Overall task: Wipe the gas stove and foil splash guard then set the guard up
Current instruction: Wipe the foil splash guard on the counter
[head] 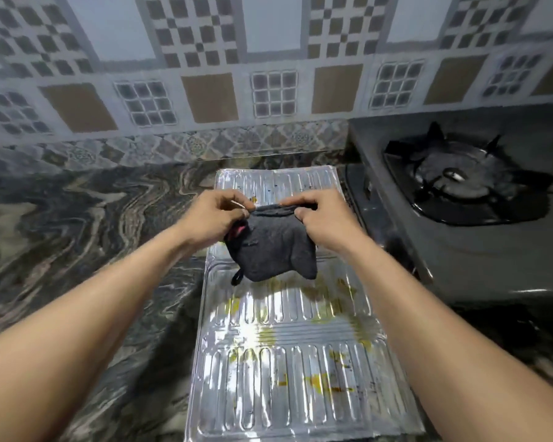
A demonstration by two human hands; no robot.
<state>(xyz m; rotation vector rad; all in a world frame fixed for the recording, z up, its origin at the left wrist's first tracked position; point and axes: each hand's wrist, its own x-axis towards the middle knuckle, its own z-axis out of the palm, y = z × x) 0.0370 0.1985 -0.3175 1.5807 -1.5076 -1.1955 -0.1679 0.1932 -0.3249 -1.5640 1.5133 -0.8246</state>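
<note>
The foil splash guard (288, 362) lies flat on the marble counter, ribbed and shiny, with yellow grease stains across its middle and near panels. Above its far half hangs a dark grey cloth (272, 247) with a small loop at its lower left corner. My left hand (214, 215) pinches the cloth's top left edge, and my right hand (323, 218) pinches its top right edge, so the cloth is stretched between them. The gas stove (460, 237) stands to the right of the guard, grey, with a black burner and pan support (460, 180).
The dark veined marble counter (77, 218) spreads to the left of the guard. A patterned tiled wall (205, 90) runs along the back. The stove's left side stands close against the guard's right edge.
</note>
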